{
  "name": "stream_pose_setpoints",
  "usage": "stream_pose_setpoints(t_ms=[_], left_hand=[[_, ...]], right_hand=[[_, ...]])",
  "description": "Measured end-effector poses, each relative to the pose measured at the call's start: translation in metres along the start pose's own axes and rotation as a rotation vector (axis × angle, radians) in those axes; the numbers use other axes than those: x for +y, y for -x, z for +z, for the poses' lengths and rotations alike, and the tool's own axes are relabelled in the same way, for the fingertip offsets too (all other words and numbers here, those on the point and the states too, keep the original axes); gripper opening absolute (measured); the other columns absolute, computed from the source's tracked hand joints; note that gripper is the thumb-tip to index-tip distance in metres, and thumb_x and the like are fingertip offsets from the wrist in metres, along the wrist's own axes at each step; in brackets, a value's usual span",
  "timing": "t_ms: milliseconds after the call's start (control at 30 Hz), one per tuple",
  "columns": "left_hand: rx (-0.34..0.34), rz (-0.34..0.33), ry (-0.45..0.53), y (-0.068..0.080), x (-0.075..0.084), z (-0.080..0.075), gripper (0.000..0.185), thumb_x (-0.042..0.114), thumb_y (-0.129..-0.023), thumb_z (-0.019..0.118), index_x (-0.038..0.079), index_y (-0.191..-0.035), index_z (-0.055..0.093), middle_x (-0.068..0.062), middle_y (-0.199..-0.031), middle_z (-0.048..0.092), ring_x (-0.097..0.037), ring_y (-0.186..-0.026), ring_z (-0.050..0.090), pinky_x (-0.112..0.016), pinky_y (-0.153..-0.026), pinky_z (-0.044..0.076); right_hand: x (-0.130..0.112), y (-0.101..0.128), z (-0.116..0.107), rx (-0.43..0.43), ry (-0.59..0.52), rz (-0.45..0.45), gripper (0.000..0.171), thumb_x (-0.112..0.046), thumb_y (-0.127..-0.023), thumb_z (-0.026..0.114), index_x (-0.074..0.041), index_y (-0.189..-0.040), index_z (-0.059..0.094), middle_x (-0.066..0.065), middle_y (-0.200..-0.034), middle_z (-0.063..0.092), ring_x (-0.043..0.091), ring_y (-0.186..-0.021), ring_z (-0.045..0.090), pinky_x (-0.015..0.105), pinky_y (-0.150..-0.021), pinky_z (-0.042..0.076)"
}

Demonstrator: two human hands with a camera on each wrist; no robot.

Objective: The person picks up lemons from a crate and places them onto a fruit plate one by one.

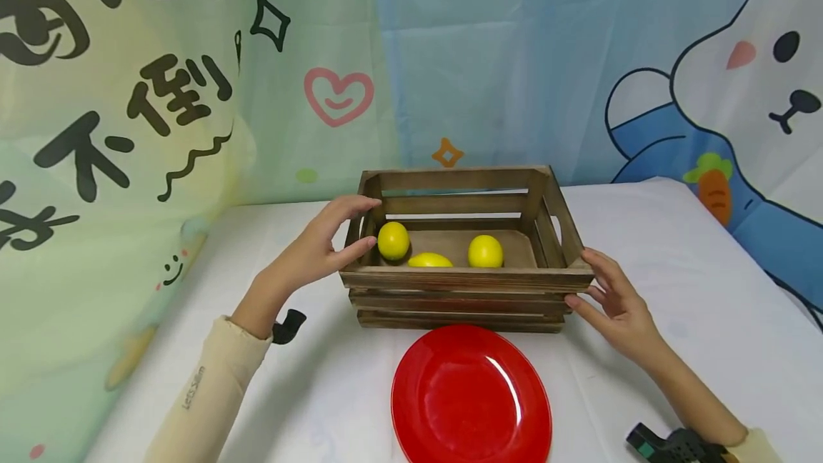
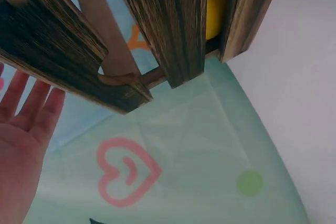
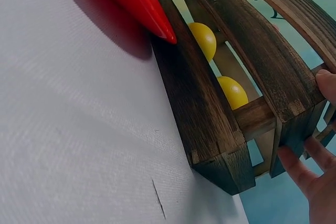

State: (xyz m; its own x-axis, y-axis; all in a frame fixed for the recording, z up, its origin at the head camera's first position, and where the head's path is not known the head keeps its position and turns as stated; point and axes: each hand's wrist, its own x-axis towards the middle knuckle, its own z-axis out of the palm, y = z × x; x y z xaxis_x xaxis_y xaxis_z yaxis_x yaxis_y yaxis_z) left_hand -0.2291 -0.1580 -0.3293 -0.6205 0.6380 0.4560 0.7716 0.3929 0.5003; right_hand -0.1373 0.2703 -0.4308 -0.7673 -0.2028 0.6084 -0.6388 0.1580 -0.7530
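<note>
A brown slatted wooden crate (image 1: 463, 279) stands on the white-covered table, with yellow lemons inside: one lemon (image 1: 393, 241) at the left, another lemon (image 1: 486, 251) further right and a third lemon (image 1: 429, 260) partly hidden by the front slat. My left hand (image 1: 324, 238) holds the crate's left end, thumb and forefinger spread over the rim; in the left wrist view its other fingers (image 2: 44, 111) lie along the outer board. At the front right corner my right hand (image 1: 617, 309) grips the crate, with the thumb at the front and fingers (image 3: 299, 169) against the side.
A red plate (image 1: 471, 395) lies directly in front of the crate, near my side of the table. White cloth (image 1: 649, 234) covers the table. Behind it hangs a printed curtain (image 1: 463, 56) with cartoon figures and lettering.
</note>
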Motion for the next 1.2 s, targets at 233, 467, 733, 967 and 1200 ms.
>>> stream_pose_setpoints(t_ms=[233,467,733,967,1200], left_hand=[[-0.214,-0.007,-0.008,-0.025,-0.002,-0.002,0.049,0.016,-0.087,0.075,0.010,-0.132,0.056,-0.004,-0.135,0.050,-0.020,-0.127,0.045,-0.043,-0.107,0.039],[-0.366,-0.006,0.000,-0.046,-0.006,0.002,0.069,0.006,-0.081,0.079,0.010,-0.142,0.047,-0.004,-0.140,0.049,-0.019,-0.130,0.041,-0.041,-0.106,0.041],[-0.473,-0.036,-0.001,-0.064,-0.018,0.006,0.065,0.009,-0.081,0.080,0.009,-0.139,0.051,-0.006,-0.137,0.049,-0.020,-0.127,0.043,-0.040,-0.103,0.043],[-0.613,-0.021,-0.083,-0.086,-0.032,0.000,0.056,0.000,-0.083,0.075,0.007,-0.135,0.055,-0.009,-0.135,0.051,-0.026,-0.125,0.045,-0.046,-0.102,0.043],[-0.723,-0.056,-0.120,-0.103,-0.040,0.001,0.051,-0.001,-0.084,0.073,0.005,-0.132,0.058,-0.012,-0.132,0.052,-0.030,-0.123,0.048,-0.044,-0.102,0.044]], right_hand=[[0.000,0.000,-0.001,-0.011,0.000,0.002,0.079,0.027,-0.077,0.062,0.002,-0.147,0.033,-0.005,-0.149,0.038,0.004,-0.137,0.036,0.010,-0.099,0.038],[0.000,0.001,-0.002,-0.032,0.045,0.005,0.078,0.026,-0.078,0.062,0.002,-0.147,0.032,-0.007,-0.150,0.036,0.003,-0.138,0.034,0.010,-0.099,0.038],[-0.002,0.001,-0.002,-0.019,0.099,0.011,0.083,0.028,-0.075,0.062,0.001,-0.147,0.032,-0.008,-0.150,0.035,0.001,-0.137,0.035,0.009,-0.098,0.038],[0.002,0.000,-0.001,-0.039,0.072,0.002,0.079,0.026,-0.078,0.062,0.003,-0.147,0.031,-0.008,-0.150,0.035,0.003,-0.138,0.034,0.010,-0.099,0.038],[0.000,0.000,-0.002,-0.042,0.055,-0.011,0.076,0.023,-0.080,0.063,0.004,-0.146,0.031,-0.006,-0.150,0.036,0.004,-0.139,0.034,0.011,-0.099,0.038]])
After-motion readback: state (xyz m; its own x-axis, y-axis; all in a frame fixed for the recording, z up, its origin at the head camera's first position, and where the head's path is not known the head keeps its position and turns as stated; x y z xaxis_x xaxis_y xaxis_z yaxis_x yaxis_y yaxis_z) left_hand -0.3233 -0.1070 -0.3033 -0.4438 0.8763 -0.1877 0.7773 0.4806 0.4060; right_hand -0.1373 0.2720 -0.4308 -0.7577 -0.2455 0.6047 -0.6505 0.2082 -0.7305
